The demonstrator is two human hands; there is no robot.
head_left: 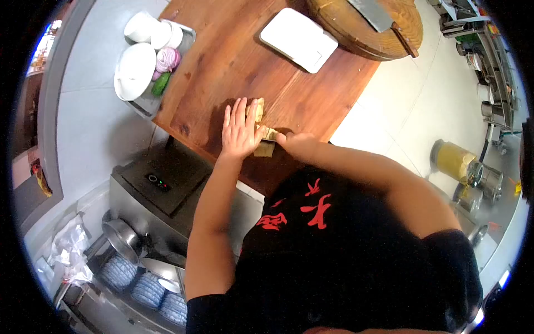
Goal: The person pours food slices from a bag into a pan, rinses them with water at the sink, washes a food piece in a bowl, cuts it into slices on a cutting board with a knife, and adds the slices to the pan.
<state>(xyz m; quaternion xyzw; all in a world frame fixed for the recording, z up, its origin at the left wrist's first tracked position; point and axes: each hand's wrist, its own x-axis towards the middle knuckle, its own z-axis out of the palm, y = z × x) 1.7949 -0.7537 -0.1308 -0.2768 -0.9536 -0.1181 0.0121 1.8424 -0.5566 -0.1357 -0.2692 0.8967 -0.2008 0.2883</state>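
1. Nearest is the person's dark shirt (356, 250) with red lettering; both bare forearms reach forward over the near edge of the wooden table (222, 72).
2. The left hand (242, 134) lies nearly flat, back up and fingers pointing away, its thumb side against the yellowish pieces; its grip is open, not closed around anything.
3. The right hand (297, 146) is just beside it, curled, with its fingertips at the small yellowish piece (270, 133); whether this grip holds a tool too, I cannot tell.
4. A flat tan piece (263, 149) lies on the near side of the small one, and a longer pale yellow piece (256, 110) lies on the far side, by the left fingers. All are near the table's near edge.
5. To the left of the arms stands a dark-topped steel unit (161, 195) with small lit indicators; metal bowls (123, 239) and stacks of bluish dishes (119, 273) are beside it.
6. Farther out, a steel tray (149, 116) at the table's left carries white bowls (135, 71), a cut red onion (168, 59) and a green vegetable (161, 83).
7. Beyond the hands lies a flat white device (298, 40); past it, a cleaver (374, 14) rests on a thick round wooden board (339, 28).
8. A yellow container (453, 161) and metal pots (491, 181) stand well apart at the right.
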